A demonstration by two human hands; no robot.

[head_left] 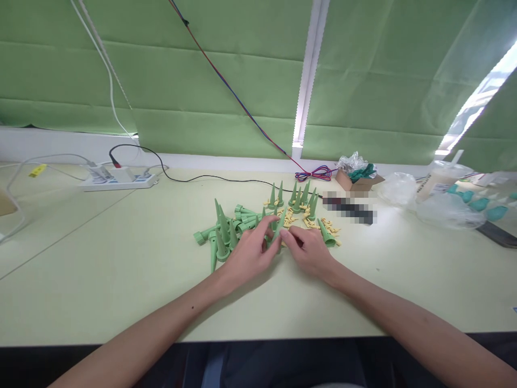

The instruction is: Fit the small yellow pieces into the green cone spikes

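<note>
My left hand [258, 242] is closed on a green plastic cone [280, 222], which it holds tilted between thumb and fingers. Right beside it, my right hand [307, 249] has its fingers curled and its thumb tip close to the cone; what it pinches, if anything, is hidden. Left of my hands lies a pile of green cones [223, 231], some upright and some on their sides. Behind my hands several green cones [297, 200] stand among small yellow plastic pieces [289, 217]. One more green cone [326, 234] leans over to the right of my right hand.
At the back left is a white power strip [121, 182] with a black cable [210, 176] running right. A cardboard box [355, 182], a lidded drink cup [440, 180], plastic bags [450, 210], teal pieces [480, 203] and a phone [498, 234] lie right. The table's front edge is near me.
</note>
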